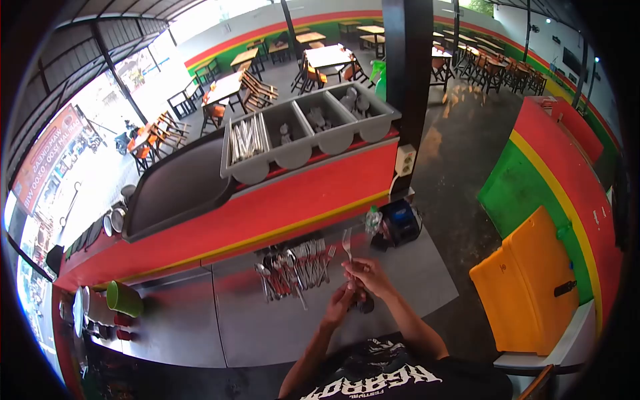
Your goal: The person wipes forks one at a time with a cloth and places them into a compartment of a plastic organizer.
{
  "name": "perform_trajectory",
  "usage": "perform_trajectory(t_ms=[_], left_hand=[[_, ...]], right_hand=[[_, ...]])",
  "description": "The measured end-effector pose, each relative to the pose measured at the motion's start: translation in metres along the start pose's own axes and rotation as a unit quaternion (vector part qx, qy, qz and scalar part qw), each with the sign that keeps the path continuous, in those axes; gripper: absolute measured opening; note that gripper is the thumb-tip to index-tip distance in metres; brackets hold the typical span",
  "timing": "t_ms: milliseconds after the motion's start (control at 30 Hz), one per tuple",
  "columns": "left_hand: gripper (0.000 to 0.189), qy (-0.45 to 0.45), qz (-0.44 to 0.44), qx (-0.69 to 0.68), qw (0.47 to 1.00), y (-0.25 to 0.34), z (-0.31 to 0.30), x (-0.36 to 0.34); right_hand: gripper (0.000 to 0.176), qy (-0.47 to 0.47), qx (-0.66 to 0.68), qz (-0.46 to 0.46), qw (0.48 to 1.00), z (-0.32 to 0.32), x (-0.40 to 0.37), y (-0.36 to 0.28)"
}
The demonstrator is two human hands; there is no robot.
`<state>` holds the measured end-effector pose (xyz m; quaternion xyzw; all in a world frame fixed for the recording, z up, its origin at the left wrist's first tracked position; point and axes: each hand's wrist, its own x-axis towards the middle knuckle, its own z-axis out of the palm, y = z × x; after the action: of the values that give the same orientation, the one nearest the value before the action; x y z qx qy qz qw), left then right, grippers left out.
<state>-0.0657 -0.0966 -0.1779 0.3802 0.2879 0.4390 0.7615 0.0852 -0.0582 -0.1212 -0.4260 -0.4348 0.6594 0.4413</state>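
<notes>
A metal fork (347, 245) points up and away from me, its tines above my right hand (368, 277), which is closed around it. My left hand (340, 305) is closed just below, fingers right against the right hand; what it grips is hidden by its fingers. A small dark thing (365, 306) shows beneath the two hands. On the grey counter (253, 333), to the left of my hands, lies a spread of spoons and forks (293, 270), roughly side by side.
Above the counter, a grey cutlery bin (293, 153) has compartments with wrapped sticks and utensils, next to a dark tray (177, 180). A dark blue container (403, 222) and crumpled clear plastic (373, 220) stand right. A green cup (125, 299) lies far left; an orange box (527, 287) stands right.
</notes>
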Motion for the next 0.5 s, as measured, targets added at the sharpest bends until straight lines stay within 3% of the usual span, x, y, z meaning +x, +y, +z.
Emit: perform_trajectory(t_ms=[67,167,267,400,500], left_hand=[[0.017,-0.027,0.057,0.189,0.98,0.026,0.002,0.028],[0.012,-0.044,0.23,0.338,0.911,0.087,0.022,0.069],[0.01,0.044,0.19,0.482,0.854,0.159,0.055,0.105],[0.017,0.073,0.339,0.509,0.788,0.23,0.088,0.169],[0.024,0.143,0.35,0.573,0.727,0.275,0.099,0.212]], right_hand=[[0.026,0.016,-0.053,-0.114,0.992,-0.003,0.02,-0.03],[0.026,0.0,-0.135,-0.227,0.964,-0.015,0.058,-0.079],[0.027,0.019,-0.183,-0.36,0.915,-0.016,0.094,-0.146],[0.026,0.046,-0.252,-0.447,0.857,-0.031,0.148,-0.228],[0.027,0.09,-0.299,-0.463,0.829,-0.04,0.202,-0.266]])
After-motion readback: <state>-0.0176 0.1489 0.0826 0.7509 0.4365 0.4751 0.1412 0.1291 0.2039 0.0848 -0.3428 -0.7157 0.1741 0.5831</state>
